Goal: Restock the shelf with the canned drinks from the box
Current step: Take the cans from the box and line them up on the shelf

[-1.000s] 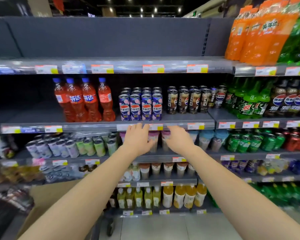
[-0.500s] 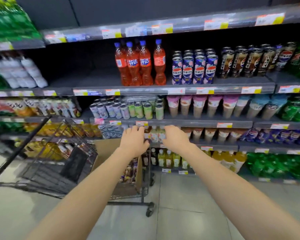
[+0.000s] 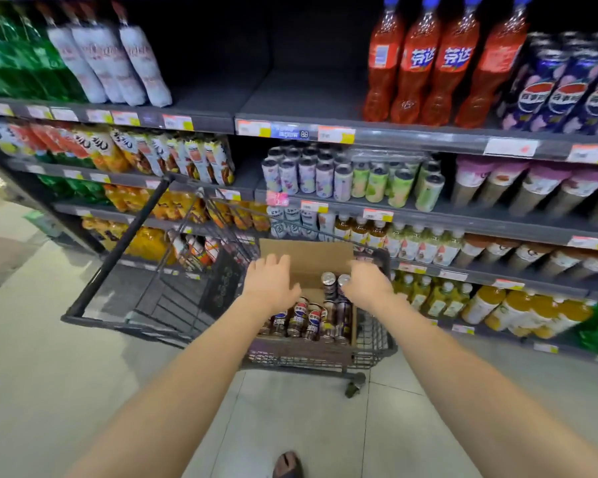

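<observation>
A brown cardboard box (image 3: 306, 253) stands in a dark shopping cart (image 3: 173, 305) and holds several canned drinks (image 3: 301, 317), some upright with silver tops. My left hand (image 3: 271, 284) hovers over the box's left side with its fingers spread, holding nothing. My right hand (image 3: 368, 282) reaches over the box's right side beside two upright cans (image 3: 335, 282); whether it touches them I cannot tell. On the shelf (image 3: 411, 136) at upper right stand purple cola cans (image 3: 563, 94) next to orange soda bottles (image 3: 425, 63).
Shelving full of bottles, cans and cups runs across the view, with a bare stretch of shelf (image 3: 290, 94) left of the orange bottles. The cart stands on the tiled floor (image 3: 49, 374) in front of the lower shelves. A shoe tip (image 3: 287, 465) shows at the bottom.
The view has swung down and left from the shelf to the cart. Both hands have dropped from the shelf edge to just above the box of cans.
</observation>
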Demonstrator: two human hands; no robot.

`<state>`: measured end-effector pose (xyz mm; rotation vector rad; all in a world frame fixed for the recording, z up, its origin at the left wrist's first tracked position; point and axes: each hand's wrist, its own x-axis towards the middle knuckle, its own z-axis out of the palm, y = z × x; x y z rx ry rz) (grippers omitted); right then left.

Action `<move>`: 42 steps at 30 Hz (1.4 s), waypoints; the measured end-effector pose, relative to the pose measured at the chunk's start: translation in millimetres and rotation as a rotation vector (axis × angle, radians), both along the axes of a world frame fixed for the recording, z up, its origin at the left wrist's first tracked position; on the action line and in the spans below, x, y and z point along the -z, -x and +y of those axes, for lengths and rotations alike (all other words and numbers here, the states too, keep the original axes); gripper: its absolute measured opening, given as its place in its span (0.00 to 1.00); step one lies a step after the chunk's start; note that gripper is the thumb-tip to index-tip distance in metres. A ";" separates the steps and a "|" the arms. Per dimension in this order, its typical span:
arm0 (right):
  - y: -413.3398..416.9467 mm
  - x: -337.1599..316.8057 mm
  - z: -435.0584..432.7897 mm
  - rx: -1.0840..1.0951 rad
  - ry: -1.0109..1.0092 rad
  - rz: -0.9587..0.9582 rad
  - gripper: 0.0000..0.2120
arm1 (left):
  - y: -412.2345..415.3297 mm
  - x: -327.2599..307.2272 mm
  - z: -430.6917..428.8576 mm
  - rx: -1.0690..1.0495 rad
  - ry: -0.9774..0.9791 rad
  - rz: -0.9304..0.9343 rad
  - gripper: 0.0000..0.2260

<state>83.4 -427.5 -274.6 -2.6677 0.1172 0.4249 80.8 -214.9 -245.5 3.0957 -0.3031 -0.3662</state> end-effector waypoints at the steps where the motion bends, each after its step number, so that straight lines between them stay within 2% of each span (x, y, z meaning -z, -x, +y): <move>1: -6.0 7.1 9.3 0.023 -0.004 0.019 0.22 | -6.1 6.8 10.2 0.005 0.007 0.018 0.27; 6: -28.0 37.2 29.0 0.062 0.006 0.091 0.11 | -31.6 43.8 36.4 0.017 0.051 0.114 0.30; 11: -52.7 81.8 21.3 0.097 0.014 0.130 0.22 | -60.5 77.4 35.5 0.021 0.103 0.147 0.27; 13: -69.9 121.4 8.8 0.107 0.040 0.158 0.25 | -73.8 90.8 30.4 0.006 0.113 0.187 0.27; 15: -87.3 154.7 -2.2 0.144 0.038 0.176 0.24 | -89.1 105.8 22.7 0.002 0.121 0.222 0.27; 18: -108.8 159.2 -4.8 0.187 0.007 0.178 0.19 | -114.1 132.9 7.6 0.002 0.139 0.257 0.26; 23: -151.8 211.9 -20.8 0.252 -0.035 0.193 0.21 | -153.3 185.0 -20.6 -0.003 0.135 0.323 0.24; 26: -170.5 264.9 -34.1 0.259 -0.043 0.214 0.22 | -175.2 219.6 -32.8 0.015 0.133 0.381 0.28; 28: -179.0 275.6 -36.2 0.275 -0.035 0.237 0.22 | -186.6 243.1 -38.9 -0.009 0.137 0.427 0.30; 30: -184.8 280.6 -35.1 0.293 -0.033 0.244 0.26 | -195.6 267.3 -43.6 -0.054 0.140 0.461 0.32; 35: -185.9 319.7 -33.3 0.239 0.037 0.290 0.36 | -216.5 330.4 -58.9 -0.153 0.238 0.525 0.29; 40: -184.1 352.0 -31.6 0.250 0.065 0.207 0.37 | -224.6 380.0 -77.5 -0.233 0.345 0.563 0.38; 42: -182.7 360.7 -31.8 0.255 0.061 0.159 0.36 | -224.1 395.2 -82.6 -0.254 0.418 0.544 0.38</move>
